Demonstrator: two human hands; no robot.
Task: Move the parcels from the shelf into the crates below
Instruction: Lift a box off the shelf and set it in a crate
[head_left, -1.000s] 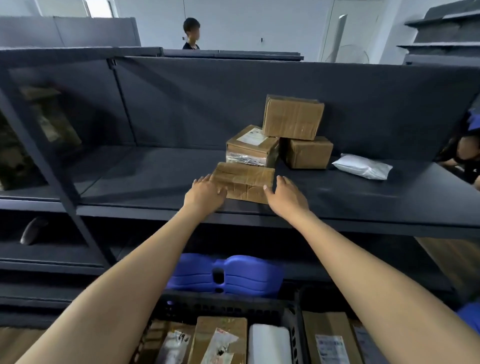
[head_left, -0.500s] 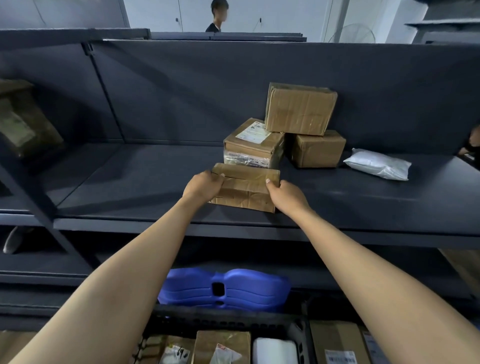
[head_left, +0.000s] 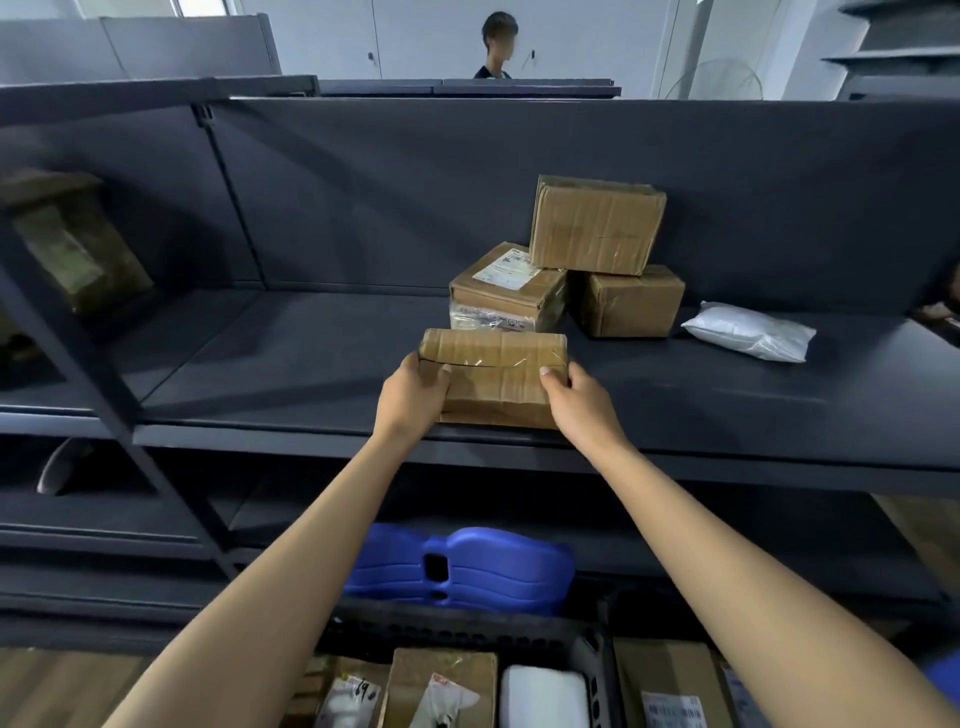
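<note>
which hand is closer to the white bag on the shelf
Right. The right hand grips the right end of the taped box, on the side facing the white bag but apart from it. The left hand grips the box's left end, farther away.

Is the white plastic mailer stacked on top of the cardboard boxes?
No, the white mailer lies alone on the shelf, right of the cardboard boxes.

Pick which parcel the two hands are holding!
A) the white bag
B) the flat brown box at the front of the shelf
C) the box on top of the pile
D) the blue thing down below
B: the left hand and the right hand grip the two ends of the flat taped cardboard box at the front of the shelf, while the white mailer bag lies apart to the right.
</note>
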